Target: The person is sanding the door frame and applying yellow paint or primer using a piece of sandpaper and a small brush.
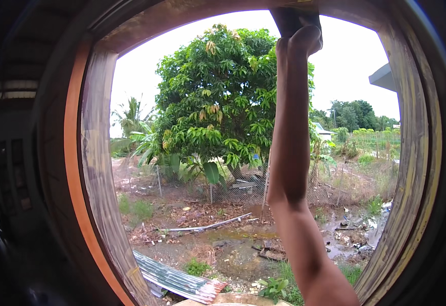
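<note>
My right arm reaches straight up through the middle of a wooden window opening. At its top, my right hand [304, 38] is closed on a dark object [287, 19] against the upper frame [223, 6]; what the object is I cannot make out. The right jamb [410, 168] is streaky, weathered wood with yellowish patches. On the left, a greyish jamb [98, 153] has an orange strip [77, 168] along it. My left hand is out of view.
Outside stand a leafy tree [213, 97] and a wire fence [238, 191]. The muddy ground holds scattered debris, a pale pole [207, 224] and a corrugated metal sheet [177, 278]. A dim interior [14, 168] shows at the far left.
</note>
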A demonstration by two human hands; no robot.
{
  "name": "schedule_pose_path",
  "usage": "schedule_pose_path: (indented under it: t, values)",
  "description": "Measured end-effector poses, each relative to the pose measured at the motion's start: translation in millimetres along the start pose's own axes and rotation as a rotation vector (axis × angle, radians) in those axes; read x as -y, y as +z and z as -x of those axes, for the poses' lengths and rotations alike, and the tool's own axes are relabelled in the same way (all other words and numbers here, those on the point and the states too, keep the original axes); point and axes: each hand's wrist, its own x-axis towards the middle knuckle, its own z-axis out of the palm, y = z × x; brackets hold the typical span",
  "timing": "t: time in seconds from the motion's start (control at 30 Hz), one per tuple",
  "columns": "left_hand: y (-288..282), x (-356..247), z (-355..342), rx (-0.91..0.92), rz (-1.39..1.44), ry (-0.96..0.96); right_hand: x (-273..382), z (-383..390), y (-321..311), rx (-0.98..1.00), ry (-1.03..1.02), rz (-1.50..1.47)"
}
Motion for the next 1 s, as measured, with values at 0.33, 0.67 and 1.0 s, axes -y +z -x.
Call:
schedule_pose_path:
  t: [0.33,0.67,1.0]
  values:
    - [55,-77,33,-0.088,-0.104,-0.182,9,5,-49,0.312,0.263,-0.174]
    - [135,-162,24,0.121,-0.129,0.068,157,325,-346,0.794,1.011,0.124]
    - [189,-186,50,0.238,-0.217,0.094,306,473,-399,1.277,0.362,0.128]
